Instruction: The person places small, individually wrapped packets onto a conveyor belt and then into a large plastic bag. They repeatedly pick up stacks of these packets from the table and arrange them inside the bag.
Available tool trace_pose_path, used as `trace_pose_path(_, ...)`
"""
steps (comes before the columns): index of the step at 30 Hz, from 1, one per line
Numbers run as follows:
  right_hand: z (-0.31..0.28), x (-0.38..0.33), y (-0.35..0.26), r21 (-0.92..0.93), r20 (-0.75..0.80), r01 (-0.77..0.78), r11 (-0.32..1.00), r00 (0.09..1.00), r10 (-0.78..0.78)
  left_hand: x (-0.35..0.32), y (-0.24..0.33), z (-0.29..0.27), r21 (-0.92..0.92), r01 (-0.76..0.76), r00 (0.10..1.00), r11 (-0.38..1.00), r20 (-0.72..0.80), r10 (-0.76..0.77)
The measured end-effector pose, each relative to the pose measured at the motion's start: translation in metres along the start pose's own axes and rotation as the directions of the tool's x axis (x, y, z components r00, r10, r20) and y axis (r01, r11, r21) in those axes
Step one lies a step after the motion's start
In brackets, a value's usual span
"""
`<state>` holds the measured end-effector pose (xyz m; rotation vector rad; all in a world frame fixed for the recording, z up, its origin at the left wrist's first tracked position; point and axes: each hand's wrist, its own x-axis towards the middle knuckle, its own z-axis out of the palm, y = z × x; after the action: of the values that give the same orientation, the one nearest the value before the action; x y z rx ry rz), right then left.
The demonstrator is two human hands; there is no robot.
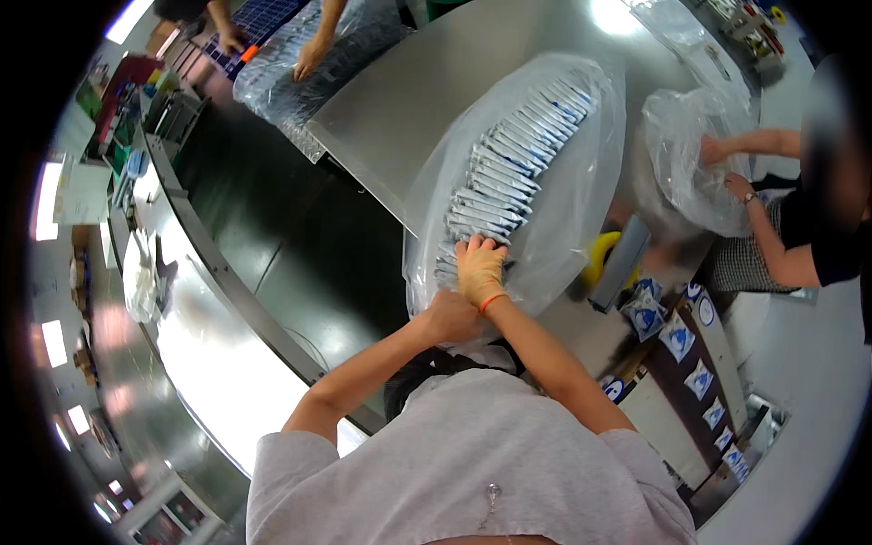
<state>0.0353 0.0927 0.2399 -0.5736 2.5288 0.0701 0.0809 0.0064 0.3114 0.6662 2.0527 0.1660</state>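
A large clear plastic bag (581, 204) lies on the metal table in front of me. Inside it, several slim silver-and-blue packets (504, 168) stand pressed together in a long curved row. My right hand (481, 272), in a thin pale-yellow glove with an orange band at the wrist, rests on the near end of this row. Its fingers are stretched forward and slightly apart over the packets. Close beside that wrist, my left hand (450, 318) is bare and closed at the bag's near edge, gripping the plastic; its fingertips are partly hidden.
A conveyor (677, 391) carries blue-and-white pouches at the right, near a grey bar (620, 263) and a yellow ring (598, 259). One co-worker handles another clear bag (695, 163); another's hands touch a plastic-wrapped bundle (318, 59). A long metal counter (227, 318) curves along the left.
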Motion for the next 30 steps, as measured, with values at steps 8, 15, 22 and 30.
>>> trace_pose_path(8, 0.040, -0.030, 0.091, 0.755, -0.229, 0.030, 0.655, 0.949, 0.219, 0.057, -0.039, 0.071, -0.066, 0.101, 0.974, 0.993, -0.197, -0.113)
trace_pose_path(15, 0.076, -0.020, 0.096, 0.292, -0.015, 0.156, 0.943, 0.987, -0.159, 0.082, -0.044, 0.089, -0.096, 0.021, 0.937, 0.995, -0.345, -0.053)
trace_pose_path(22, 0.078, -0.032, 0.135, -0.191, 0.440, 0.021, 0.981, 0.896, 0.067, 0.092, -0.014, 0.055, -0.005, 0.038, 0.911, 0.999, -0.410, -0.036)
trace_pose_path(30, 0.067, -0.106, 0.178, 0.244, -0.189, 0.113, 0.963, 0.980, -0.067, 0.122, -0.039, 0.053, -0.142, -0.033, 0.922, 0.989, -0.387, -0.024)
